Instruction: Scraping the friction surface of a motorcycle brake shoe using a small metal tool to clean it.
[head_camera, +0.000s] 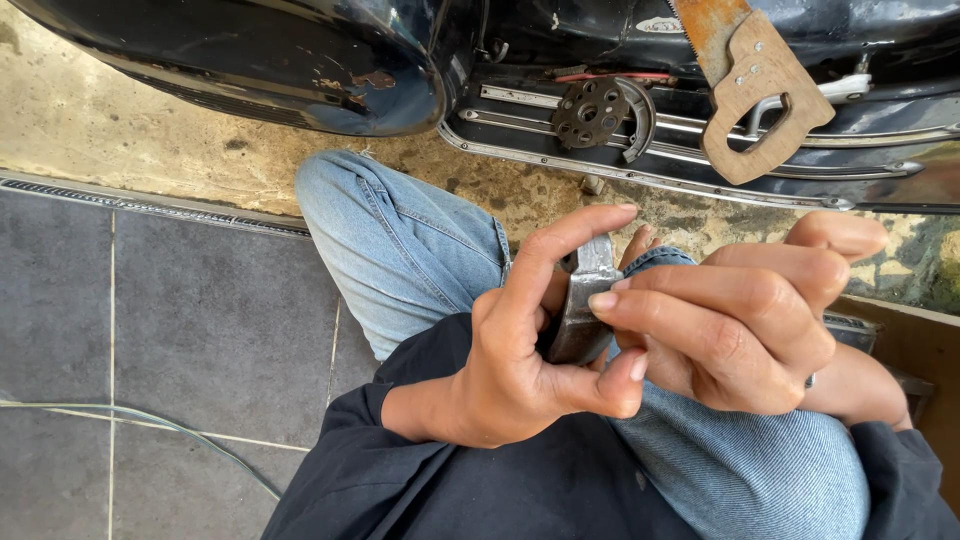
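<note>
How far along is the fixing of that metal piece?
Already done, it seems: a round holed metal disc lies loose on the scooter's footboard, beside a hand saw. In hand: the left hand and right hand together grip a small grey metal part over the knees. Left: that part is not on the scooter; how much more remains cannot be told.

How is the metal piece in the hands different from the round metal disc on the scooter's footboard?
The metal piece is smooth, grey and curved; the disc is round, dark, rusty and full of holes. The metal piece is held by the left hand and right hand; the disc lies loose beside a saw. Both are metal.
</note>
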